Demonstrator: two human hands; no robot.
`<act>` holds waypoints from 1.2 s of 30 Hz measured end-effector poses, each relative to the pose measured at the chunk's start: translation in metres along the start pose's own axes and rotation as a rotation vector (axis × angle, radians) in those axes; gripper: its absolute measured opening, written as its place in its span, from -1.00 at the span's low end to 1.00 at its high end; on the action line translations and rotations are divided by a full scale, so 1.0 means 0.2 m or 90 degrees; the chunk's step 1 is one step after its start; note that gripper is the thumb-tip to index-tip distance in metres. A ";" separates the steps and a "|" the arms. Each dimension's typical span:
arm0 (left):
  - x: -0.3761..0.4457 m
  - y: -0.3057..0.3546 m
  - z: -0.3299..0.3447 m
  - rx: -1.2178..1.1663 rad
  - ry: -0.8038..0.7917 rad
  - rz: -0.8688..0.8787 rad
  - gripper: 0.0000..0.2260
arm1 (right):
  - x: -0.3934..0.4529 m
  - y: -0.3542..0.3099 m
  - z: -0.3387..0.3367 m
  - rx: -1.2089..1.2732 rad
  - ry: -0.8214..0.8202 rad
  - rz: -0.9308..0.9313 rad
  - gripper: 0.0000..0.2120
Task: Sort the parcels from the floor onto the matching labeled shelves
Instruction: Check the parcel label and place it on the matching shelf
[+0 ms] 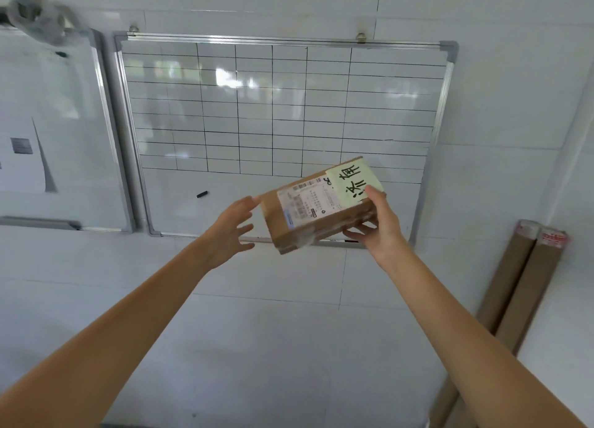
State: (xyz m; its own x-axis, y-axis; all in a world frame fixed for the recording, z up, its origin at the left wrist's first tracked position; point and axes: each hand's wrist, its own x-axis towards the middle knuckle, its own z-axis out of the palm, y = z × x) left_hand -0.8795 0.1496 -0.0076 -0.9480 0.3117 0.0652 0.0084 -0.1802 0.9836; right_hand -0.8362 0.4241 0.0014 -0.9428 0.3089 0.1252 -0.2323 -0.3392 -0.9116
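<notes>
A brown cardboard parcel (pixel 308 222) is held up in front of a white tiled wall. It carries a white shipping label and a pale yellow note with handwritten black characters (pixel 353 180). My right hand (pixel 377 225) grips the parcel's right end, thumb on the note and fingers underneath. My left hand (pixel 233 231) is just left of the parcel with fingers spread; one fingertip reaches the parcel's left edge. No shelves or floor parcels are in view.
A whiteboard with a drawn grid (pixel 283 112) hangs on the wall behind the parcel, with a small black magnet (pixel 202 194) on it. A second whiteboard (pixel 54 132) hangs at the left. Two cardboard tubes (pixel 514 286) lean against the wall at the right.
</notes>
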 end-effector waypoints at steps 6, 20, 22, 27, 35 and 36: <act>-0.02 -0.12 0.04 -0.047 -0.083 -0.082 -0.07 | -0.03 0.07 0.05 0.081 0.022 0.016 -0.78; 0.03 -0.03 0.05 -0.081 0.060 -0.014 -0.63 | -0.02 0.14 -0.05 -0.017 -0.014 0.132 -0.47; 0.03 -0.02 -0.01 -0.037 0.026 -0.008 -0.50 | -0.02 0.12 -0.08 -0.052 -0.003 0.127 -0.20; 0.02 0.05 -0.08 0.131 -0.096 -0.012 -0.43 | 0.01 0.03 -0.15 -0.220 -0.100 0.048 -0.24; 0.06 0.13 0.00 0.233 -0.242 -0.024 -0.48 | -0.04 0.00 -0.10 -0.405 -0.354 0.130 -0.43; 0.06 0.13 0.01 0.240 -0.261 -0.026 -0.52 | -0.05 0.01 -0.09 -0.403 -0.370 0.138 -0.46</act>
State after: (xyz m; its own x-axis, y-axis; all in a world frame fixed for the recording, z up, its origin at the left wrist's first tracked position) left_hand -0.8903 0.1511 0.0194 -0.7488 0.6627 0.0123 0.1593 0.1619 0.9739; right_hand -0.8237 0.4362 -0.0091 -0.9632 -0.2636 -0.0533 -0.0208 0.2706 -0.9625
